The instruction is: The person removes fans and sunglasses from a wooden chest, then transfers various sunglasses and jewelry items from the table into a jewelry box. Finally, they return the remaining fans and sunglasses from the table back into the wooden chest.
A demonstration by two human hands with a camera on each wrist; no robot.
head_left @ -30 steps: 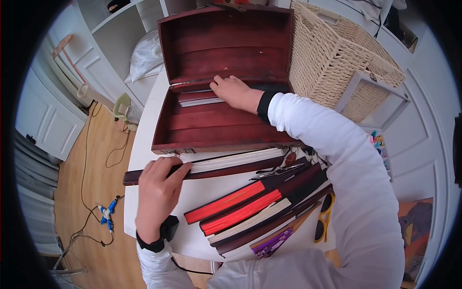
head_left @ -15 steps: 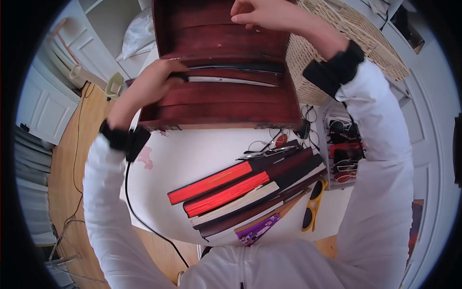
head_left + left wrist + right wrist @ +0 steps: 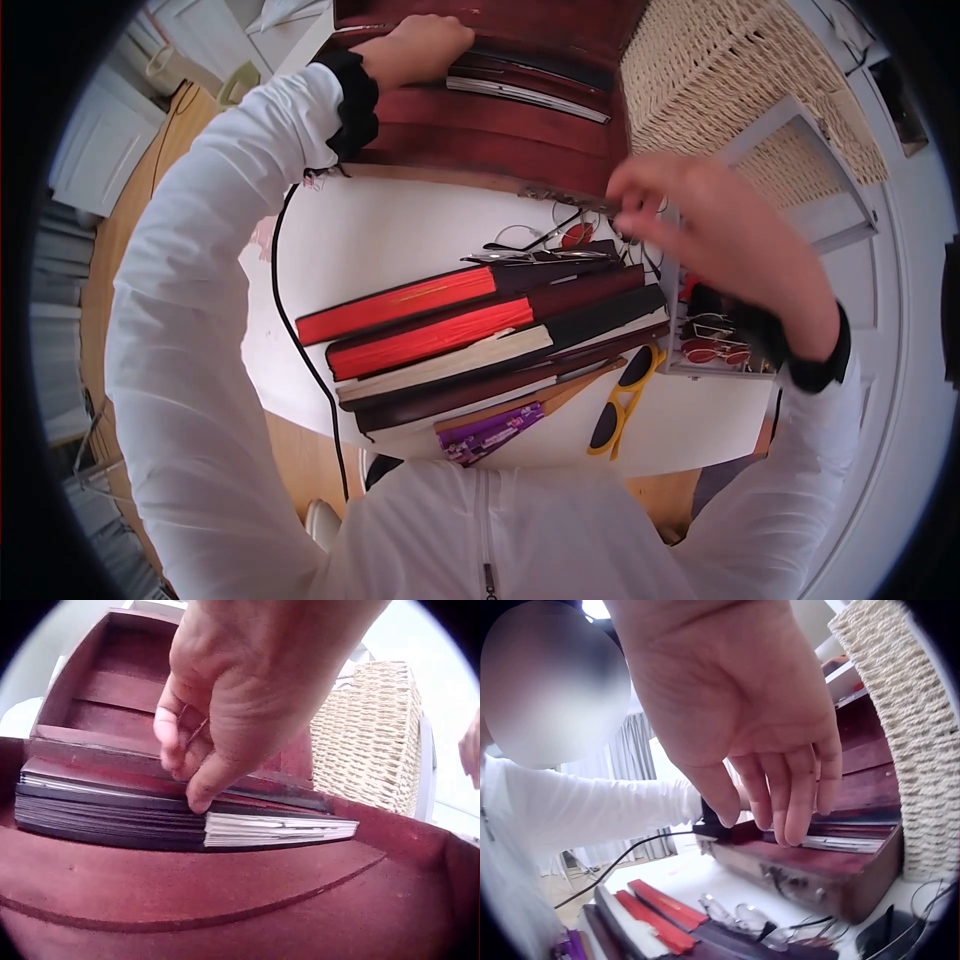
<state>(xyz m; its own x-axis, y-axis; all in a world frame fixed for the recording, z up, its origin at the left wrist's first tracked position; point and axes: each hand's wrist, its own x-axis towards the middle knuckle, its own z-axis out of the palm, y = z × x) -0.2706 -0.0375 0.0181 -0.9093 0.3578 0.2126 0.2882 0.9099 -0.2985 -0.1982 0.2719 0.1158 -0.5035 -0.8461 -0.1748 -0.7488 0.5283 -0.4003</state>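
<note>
A dark red wooden chest (image 3: 470,140) stands with its lid raised. Inside lie several folded folding fans; the front folding fan (image 3: 277,829) has dark ribs and a white leaf. My left hand (image 3: 425,48) is over it, thumb tip right at the fan's upper edge and fingers loosely bent, gripping nothing. My right hand (image 3: 715,215) hovers near the chest's front right corner, fingers relaxed and holding nothing. More folded fans lie on the white table: two red fans (image 3: 400,303), a cream fan (image 3: 450,367) and a purple patterned fan (image 3: 492,430).
A wicker basket (image 3: 720,85) stands right of the chest. Eyeglasses (image 3: 545,255) lie between the chest and the fans. Yellow sunglasses (image 3: 623,400) lie to the right, beside an open case (image 3: 715,372) of glasses. A black cable (image 3: 300,350) runs from my left wrist.
My left hand has carried a folded fan from the table into the chest and let go. My right hand has moved out of the chest, past the lid, down to the right.
</note>
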